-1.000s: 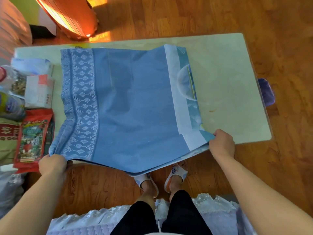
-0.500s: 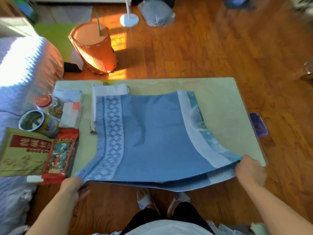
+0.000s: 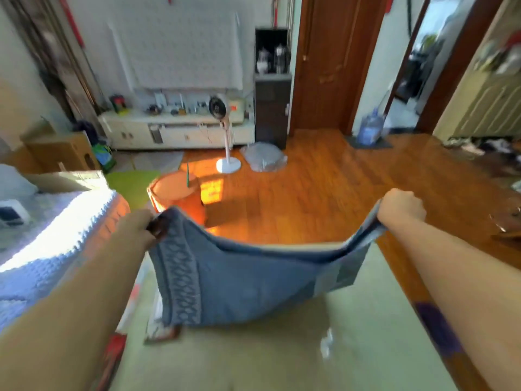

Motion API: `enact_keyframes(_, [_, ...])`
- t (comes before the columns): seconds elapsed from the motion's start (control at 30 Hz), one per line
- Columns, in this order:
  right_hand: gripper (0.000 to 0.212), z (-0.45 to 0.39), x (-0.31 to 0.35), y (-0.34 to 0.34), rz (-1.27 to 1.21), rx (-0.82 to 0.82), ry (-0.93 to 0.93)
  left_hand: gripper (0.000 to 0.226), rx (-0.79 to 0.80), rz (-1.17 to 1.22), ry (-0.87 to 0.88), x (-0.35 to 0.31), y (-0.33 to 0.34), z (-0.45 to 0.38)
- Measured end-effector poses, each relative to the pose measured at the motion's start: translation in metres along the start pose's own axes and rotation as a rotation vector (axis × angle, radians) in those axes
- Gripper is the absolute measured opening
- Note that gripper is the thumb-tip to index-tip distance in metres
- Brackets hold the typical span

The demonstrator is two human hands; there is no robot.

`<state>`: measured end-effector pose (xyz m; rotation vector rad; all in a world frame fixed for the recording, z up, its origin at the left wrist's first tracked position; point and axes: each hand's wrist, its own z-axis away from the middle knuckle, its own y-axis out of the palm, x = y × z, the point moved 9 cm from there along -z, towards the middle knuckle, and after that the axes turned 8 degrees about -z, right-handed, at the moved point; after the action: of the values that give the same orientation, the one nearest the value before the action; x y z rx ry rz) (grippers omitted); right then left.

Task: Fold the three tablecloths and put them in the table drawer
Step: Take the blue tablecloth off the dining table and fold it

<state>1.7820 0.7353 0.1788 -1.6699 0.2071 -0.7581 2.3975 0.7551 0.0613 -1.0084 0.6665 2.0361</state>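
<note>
While both arms reach out over the pale tabletop (image 3: pixel 282 356), the blue tablecloth (image 3: pixel 242 280) hangs slack between them, upper edge sagging, lower edge touching the tabletop. Left hand (image 3: pixel 138 225), at ten o'clock, fingers curled tight round the patterned corner. Right hand (image 3: pixel 401 206), at two o'clock, fisted on the opposite corner. Orange stool (image 3: pixel 177 193) beyond, on the wooden floor (image 3: pixel 324 193).

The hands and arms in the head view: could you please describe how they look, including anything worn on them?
Both forearms are bare along all of their visible length: no sleeves, cuffs or gloves show. The left hand and the right hand carry no visible watch, bracelet or ring, though motion blur would hide small details. The upper arms lie outside the frame, so whether a short sleeve is worn cannot be told.
</note>
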Motion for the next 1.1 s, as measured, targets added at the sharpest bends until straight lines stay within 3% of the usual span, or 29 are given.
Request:
enact_keyframes(0.13, [0.046,-0.099,0.027,-0.107,-0.372,-0.082,0.132,0.045,0.055,0.204,0.289,-0.160,0.085,0.051])
enact_keyframes(0.2, [0.043,-0.138,0.041,-0.154,-0.581,-0.106,0.068,0.038,0.012,0.397,0.407,-0.208,0.114,0.081])
enact_keyframes(0.33, [0.035,-0.196,0.036,-0.221,-1.003,-0.284,0.070,0.032,0.093,0.526,0.621,-0.263,0.170,0.125])
enact_keyframes(0.43, [0.035,-0.210,0.017,-0.240,-1.087,-0.398,-0.024,0.032,0.130,0.565,0.633,-0.251,0.190,0.141])
enact_keyframes(0.5, [0.035,-0.197,-0.013,-0.220,-1.069,-0.387,-0.052,0.030,0.117,0.586,0.615,-0.211,0.188,0.139])
enact_keyframes(0.6, [0.050,-0.161,-0.079,-0.151,-0.934,-0.343,-0.131,0.028,0.040,0.520,0.506,-0.102,0.159,0.113])
enact_keyframes(0.7, [0.060,-0.111,-0.170,-0.053,-0.803,-0.255,-0.178,0.020,0.020,0.223,0.311,0.030,0.131,0.097])
enact_keyframes(0.83, [0.061,-0.046,-0.299,0.079,-0.636,-0.050,0.138,0.026,-0.136,-0.314,0.019,0.216,0.072,0.080])
enact_keyframes(1.0, [0.035,0.027,-0.441,0.288,-0.472,0.216,0.591,0.019,-0.206,-0.803,-0.257,0.425,0.021,0.032])
enact_keyframes(1.1, [0.031,0.061,-0.496,0.376,-0.509,0.152,0.789,0.022,-0.272,-0.980,-0.277,0.503,-0.012,0.008])
